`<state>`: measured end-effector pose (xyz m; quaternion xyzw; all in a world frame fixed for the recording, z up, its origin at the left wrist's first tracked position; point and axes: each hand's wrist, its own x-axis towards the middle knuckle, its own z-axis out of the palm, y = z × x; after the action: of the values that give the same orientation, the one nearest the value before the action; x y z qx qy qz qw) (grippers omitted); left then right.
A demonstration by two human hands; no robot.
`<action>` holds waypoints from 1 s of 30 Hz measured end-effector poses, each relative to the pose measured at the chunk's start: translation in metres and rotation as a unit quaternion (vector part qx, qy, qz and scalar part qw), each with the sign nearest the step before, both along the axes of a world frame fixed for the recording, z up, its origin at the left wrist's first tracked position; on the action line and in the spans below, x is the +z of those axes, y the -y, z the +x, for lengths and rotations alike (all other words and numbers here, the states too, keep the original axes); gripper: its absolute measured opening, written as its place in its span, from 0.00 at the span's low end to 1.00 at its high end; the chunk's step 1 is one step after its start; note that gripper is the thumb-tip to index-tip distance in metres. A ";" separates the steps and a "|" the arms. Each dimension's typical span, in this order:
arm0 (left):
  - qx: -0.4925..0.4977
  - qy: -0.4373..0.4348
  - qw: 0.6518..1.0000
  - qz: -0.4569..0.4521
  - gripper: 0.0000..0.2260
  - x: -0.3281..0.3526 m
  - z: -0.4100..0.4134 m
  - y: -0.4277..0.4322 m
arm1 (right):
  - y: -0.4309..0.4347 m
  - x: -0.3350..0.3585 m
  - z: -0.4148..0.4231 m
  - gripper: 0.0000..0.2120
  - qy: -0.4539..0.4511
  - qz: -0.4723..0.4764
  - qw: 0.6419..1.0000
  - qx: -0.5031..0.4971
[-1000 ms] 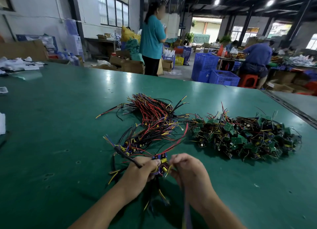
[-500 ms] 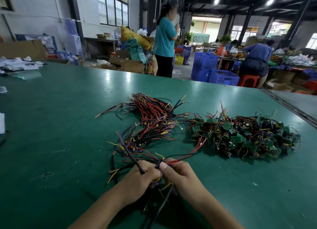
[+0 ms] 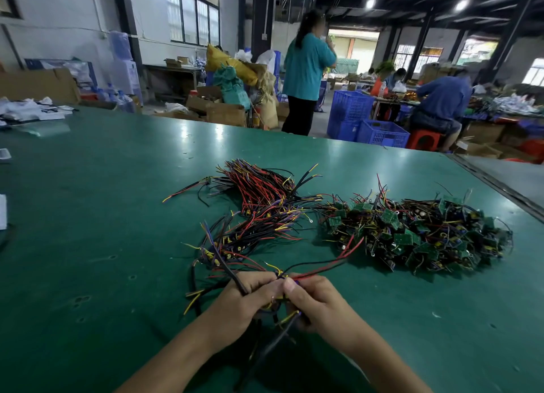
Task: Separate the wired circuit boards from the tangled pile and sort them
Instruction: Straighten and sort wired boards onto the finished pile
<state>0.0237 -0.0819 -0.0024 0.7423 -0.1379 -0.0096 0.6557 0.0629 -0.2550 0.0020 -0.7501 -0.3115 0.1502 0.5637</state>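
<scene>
A tangled pile of small green circuit boards [image 3: 418, 233] with red, black and yellow wires lies on the green table at the right. Left of it lie two sorted bundles, a far one [image 3: 259, 186] and a nearer one [image 3: 253, 233], their wires laid roughly parallel. My left hand [image 3: 250, 298] and my right hand [image 3: 315, 301] meet at the table's near edge. Both are closed on one wired board, which the fingers mostly hide. Its red and black wires [image 3: 326, 266] run up-right towards the pile. Dark wires hang below my hands.
The green table [image 3: 103, 216] stretches wide to the left, with white papers [image 3: 32, 110] at its far left corner. Beyond the far edge a person in a teal shirt [image 3: 306, 68] stands, blue crates [image 3: 365, 121] are stacked, and a seated person [image 3: 441, 104] works.
My hands came together over the wired board, and its red and black wires now trail towards the pile. The standing person walked to the right.
</scene>
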 end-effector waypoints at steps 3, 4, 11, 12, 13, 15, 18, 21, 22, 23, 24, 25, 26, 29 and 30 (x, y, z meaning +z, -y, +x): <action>-0.045 -0.024 0.998 -0.040 0.13 0.004 -0.001 -0.002 | 0.001 0.004 -0.002 0.24 -0.084 0.023 0.995 0.044; -0.061 -0.018 0.997 -0.038 0.13 0.006 0.000 -0.002 | 0.000 0.004 -0.003 0.24 -0.085 0.021 0.995 0.052; -0.081 -0.052 0.994 -0.051 0.17 0.003 0.001 -0.009 | -0.002 0.005 -0.006 0.25 -0.110 0.024 0.992 0.064; -0.083 -0.058 0.993 -0.054 0.14 0.005 0.001 -0.010 | -0.003 0.003 -0.006 0.25 -0.113 0.032 0.991 0.065; -0.085 -0.056 0.993 -0.062 0.13 0.005 0.001 -0.010 | -0.004 0.003 -0.007 0.24 -0.122 0.045 0.989 0.069; -0.086 -0.052 0.992 -0.082 0.10 0.007 0.002 -0.009 | -0.006 0.004 -0.009 0.23 -0.164 0.075 0.980 0.080; -0.085 -0.051 0.991 -0.086 0.10 0.008 -0.001 -0.006 | -0.008 0.005 -0.012 0.20 -0.229 0.108 0.962 0.099; -0.085 -0.063 0.991 -0.080 0.15 0.006 -0.003 -0.010 | -0.009 0.006 -0.014 0.15 -0.247 0.123 0.955 0.112; -0.085 -0.063 0.992 -0.072 0.20 0.005 -0.004 -0.011 | -0.009 0.007 -0.015 0.14 -0.251 0.124 0.953 0.112; -0.088 -0.059 0.992 -0.065 0.24 0.004 -0.005 -0.012 | -0.009 0.007 -0.015 0.14 -0.256 0.126 0.952 0.113; -0.089 -0.055 0.993 -0.059 0.25 0.004 -0.006 -0.012 | -0.009 0.006 -0.016 0.14 -0.265 0.129 0.949 0.114; -0.086 -0.048 0.994 -0.056 0.22 0.005 -0.008 -0.012 | -0.009 0.005 -0.015 0.15 -0.280 0.137 0.944 0.112; -0.079 -0.044 0.994 -0.057 0.18 0.006 -0.010 -0.011 | -0.009 0.005 -0.015 0.17 -0.298 0.146 0.937 0.109; -0.063 -0.051 0.993 -0.091 0.17 0.006 -0.012 -0.011 | -0.009 0.004 -0.012 0.20 -0.335 0.194 0.914 0.121; -0.052 -0.054 0.993 -0.091 0.20 0.005 -0.010 -0.011 | -0.009 0.005 -0.011 0.21 -0.320 0.197 0.919 0.119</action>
<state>0.0133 -0.0708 0.0022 0.6697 -0.1412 -0.0708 0.7256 0.0523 -0.2459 0.0067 -0.4937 -0.2246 0.3836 0.7475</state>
